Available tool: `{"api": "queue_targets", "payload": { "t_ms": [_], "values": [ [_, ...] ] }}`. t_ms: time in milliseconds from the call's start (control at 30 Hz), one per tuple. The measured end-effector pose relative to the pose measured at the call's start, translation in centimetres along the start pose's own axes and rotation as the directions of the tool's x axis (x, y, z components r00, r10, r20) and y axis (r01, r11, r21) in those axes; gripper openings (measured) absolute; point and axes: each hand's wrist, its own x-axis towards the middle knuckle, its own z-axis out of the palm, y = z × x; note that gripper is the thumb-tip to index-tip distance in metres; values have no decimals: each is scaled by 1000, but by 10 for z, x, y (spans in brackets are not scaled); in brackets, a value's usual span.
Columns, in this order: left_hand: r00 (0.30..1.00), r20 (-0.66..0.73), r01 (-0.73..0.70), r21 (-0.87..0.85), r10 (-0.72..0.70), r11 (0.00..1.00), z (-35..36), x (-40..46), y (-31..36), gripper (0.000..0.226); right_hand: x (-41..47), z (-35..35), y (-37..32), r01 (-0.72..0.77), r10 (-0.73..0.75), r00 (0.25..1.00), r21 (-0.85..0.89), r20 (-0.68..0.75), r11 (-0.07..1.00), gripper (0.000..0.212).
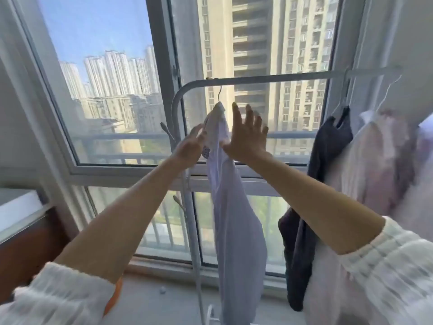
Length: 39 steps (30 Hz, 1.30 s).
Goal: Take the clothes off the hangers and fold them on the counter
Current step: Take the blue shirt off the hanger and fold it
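Smooth pale cloth shirt [234, 207], thin metal wire hanger [219, 93], matt grey metal rack rail [269, 78], dark cloth garment [328, 141]

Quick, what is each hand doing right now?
Left hand: touching the pale shirt near its collar; grip cannot be told.
Right hand: open, fingers spread, against the shirt.

Both arms extended forward and upward, forearms bare, white ribbed sleeves [384, 261] pushed back to the elbows. Left hand [190, 146] seen from the back, wrist slightly bent, fingers reaching forward with the tips against the pale cloth; whether they pinch it cannot be told. Right hand [248, 134] raised just beside the left, back toward the camera, fingers [236, 116] straight, spread and pointing upward, thumb angled toward the left hand.
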Motion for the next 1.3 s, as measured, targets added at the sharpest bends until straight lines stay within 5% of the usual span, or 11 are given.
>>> {"api": "queue_targets", "payload": {
  "t_ms": [100, 200, 367, 600, 767, 1100, 1300],
  "values": [
    [999, -24, 20, -117, -23, 993, 10, 17, 15, 47, 17, 6, 17, -225, 111, 917, 267, 382, 937, 65],
    [996, 0, 91, -232, -93, 968, 21, 44, 24, 46, 19, 14, 29, -383, 98, 823, 420, 559, 823, 34],
    [992, 31, 124, -53, -122, 991, 48, 73, 44, 45, 23, 12, 47, -299, -6, 817, 433, 576, 851, 23],
    [988, -149, 79, 188, -51, 979, 50, 81, 38, 31, 30, 25, 55, -213, -109, 871, 569, 479, 794, 22],
    [966, -257, 83, 191, -32, 978, 21, 75, 41, 29, 36, 29, 27, -214, -174, 886, 713, 429, 668, 19],
    [940, -324, 178, 199, -107, 964, -11, 33, 26, 30, 14, 28, 0, -99, -327, 846, 727, 420, 679, 19],
    [976, -210, 99, 187, -59, 977, -2, 12, 29, 30, -19, 22, 8, -179, -265, 881, 795, 391, 580, 20]
  ]
}}
